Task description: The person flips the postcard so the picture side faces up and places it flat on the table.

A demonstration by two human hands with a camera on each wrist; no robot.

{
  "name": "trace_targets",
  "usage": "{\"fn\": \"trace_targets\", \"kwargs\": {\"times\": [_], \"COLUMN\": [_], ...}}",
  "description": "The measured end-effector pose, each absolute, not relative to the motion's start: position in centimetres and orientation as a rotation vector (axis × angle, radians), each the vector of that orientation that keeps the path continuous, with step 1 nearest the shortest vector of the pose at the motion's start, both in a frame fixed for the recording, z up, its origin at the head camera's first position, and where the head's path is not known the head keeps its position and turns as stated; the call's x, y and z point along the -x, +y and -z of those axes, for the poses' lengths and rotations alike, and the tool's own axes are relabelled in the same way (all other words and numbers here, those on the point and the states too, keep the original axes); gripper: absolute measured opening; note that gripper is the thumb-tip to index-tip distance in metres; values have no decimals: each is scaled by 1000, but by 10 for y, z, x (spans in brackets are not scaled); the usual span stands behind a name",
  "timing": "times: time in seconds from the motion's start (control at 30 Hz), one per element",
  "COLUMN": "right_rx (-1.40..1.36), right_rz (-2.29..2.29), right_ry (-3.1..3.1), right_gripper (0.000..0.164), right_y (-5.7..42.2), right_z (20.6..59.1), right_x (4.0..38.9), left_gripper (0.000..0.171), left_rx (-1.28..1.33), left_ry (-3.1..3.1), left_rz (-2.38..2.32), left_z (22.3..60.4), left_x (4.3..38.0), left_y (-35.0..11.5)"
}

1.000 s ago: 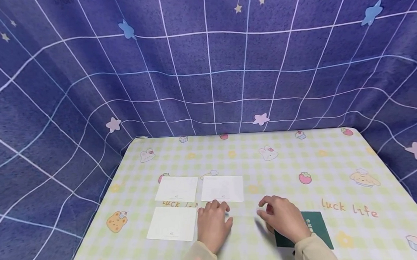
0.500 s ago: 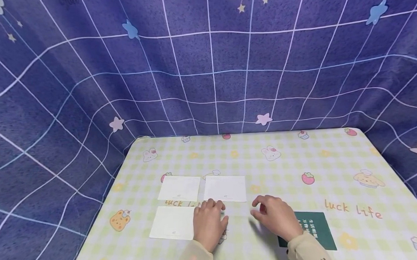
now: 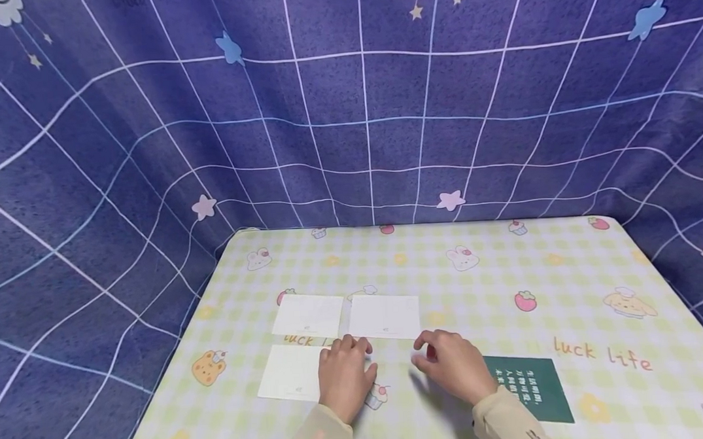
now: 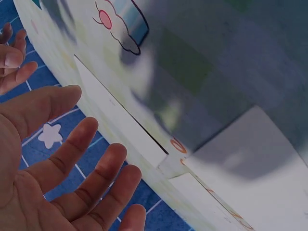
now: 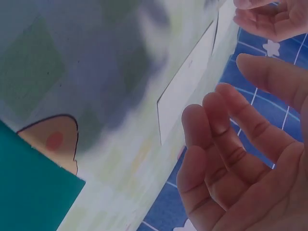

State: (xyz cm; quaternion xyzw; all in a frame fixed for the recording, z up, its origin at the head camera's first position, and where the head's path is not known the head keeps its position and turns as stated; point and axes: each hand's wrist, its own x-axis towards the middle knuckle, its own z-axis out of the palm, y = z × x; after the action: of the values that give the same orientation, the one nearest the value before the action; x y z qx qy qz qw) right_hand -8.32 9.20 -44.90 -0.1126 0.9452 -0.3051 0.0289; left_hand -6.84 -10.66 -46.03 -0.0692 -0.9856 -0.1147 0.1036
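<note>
Three white cards lie flat, each a plain, pale rectangle with a tiny mark near its lower edge, too small to read. Taking the left hand as the clock's centre, the nearest white card sits at nine o'clock, its right end hidden by that hand; the upper-left white card is at eleven, and the upper-right white card at one, just beside its neighbour with a narrow gap between. The left hand's fingers are loosely spread and empty, the wrist view showing them apart from the cards. At three o'clock is the right hand, its fingers gently bent, the thumb apart, also empty. At four o'clock from it lies a dark green card with rows of white characters, partly covered by the right beige sleeve. Beneath spreads a green-and-white checked tablecloth with printed cartoons; at twelve hangs a deep blue curtain crossed by pale lines.
</note>
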Motion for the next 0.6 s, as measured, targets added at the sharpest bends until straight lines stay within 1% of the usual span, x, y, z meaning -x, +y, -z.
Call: {"fn": "trace_targets", "kwargs": {"times": [0.6], "right_rx": [464], "right_rz": [949], "right_ry": [2903], "right_gripper": [14], "right_y": [66], "right_z": [450], "right_x": [84], "left_gripper": [26], "left_rx": [117], "left_ry": [-2868], "left_rz": [325], "left_z": [458], "left_x": [72], "left_y": [-132]}}
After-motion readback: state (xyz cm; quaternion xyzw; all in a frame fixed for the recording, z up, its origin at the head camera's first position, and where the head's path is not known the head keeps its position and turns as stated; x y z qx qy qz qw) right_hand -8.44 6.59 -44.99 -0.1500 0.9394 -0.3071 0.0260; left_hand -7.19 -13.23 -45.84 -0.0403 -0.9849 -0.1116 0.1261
